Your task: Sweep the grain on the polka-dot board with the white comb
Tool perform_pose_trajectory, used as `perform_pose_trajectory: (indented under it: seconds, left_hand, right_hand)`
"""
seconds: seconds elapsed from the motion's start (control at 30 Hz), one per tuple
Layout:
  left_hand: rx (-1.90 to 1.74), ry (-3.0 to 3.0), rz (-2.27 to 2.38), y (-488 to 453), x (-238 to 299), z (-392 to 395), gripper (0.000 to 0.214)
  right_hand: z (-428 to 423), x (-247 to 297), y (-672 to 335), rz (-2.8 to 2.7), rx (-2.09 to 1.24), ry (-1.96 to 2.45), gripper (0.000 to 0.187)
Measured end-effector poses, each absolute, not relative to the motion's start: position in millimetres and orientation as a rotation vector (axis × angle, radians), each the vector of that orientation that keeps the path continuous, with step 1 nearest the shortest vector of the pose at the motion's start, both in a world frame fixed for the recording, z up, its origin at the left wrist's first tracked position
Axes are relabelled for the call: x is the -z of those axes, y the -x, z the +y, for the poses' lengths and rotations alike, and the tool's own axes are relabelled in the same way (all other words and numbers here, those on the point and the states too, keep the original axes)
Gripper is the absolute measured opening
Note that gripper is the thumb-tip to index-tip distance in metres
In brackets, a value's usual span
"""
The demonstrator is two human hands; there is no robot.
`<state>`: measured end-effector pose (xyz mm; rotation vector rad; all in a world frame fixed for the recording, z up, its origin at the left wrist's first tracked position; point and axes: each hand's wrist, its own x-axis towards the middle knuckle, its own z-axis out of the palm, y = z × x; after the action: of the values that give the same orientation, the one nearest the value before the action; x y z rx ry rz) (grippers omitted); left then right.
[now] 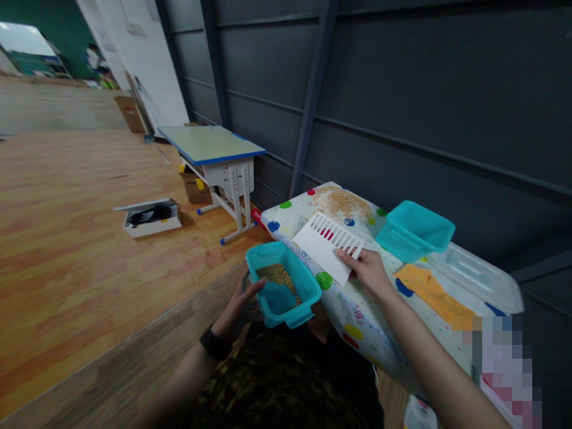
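Left grip [243,301]: black wristband [215,344] at wrist. Both forearms bare. Torso, lap: dark camouflage-print garment [286,381], green-brown blotches.

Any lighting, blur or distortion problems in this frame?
Head view: dim overall, grey wall darkening toward the corners; wide-angle bowing bends the wall rails; a pixelated block covers the lower right; left hand, teal tub, right hand and slotted white card read sharp, without glare.

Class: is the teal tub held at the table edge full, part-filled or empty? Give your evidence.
Part-filled: beans cover one side of the tub floor; the rest is bare.
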<state>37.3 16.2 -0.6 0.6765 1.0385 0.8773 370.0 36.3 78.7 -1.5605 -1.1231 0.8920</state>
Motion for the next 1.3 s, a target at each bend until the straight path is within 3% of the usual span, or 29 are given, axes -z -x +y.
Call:
perform_pose_trajectory:
  seconds: [0.4,0.6,0.83,1.3]
  left_hand:
    - [-0.869,-0.672,1.037,-37,-3,14,0.129]
    - [-0.880,-0.662,1.021,-37,3,15,0.124]
    - [-0.867,-0.675,1.022,-34,6,15,0.114]
    - [-0.855,-0.703,1.022,-36,-5,13,0.126]
  right_hand:
    - [17,-78,-380,-1.090,-0.854,1.564,0.073]
    - [43,-80,-407,-0.911,-0.686,1.544,0.075]
    - [56,-74,-401,-0.892,-0.783,1.504,0.078]
    - [45,-72,-414,-0.910,-0.771,1.584,0.075]
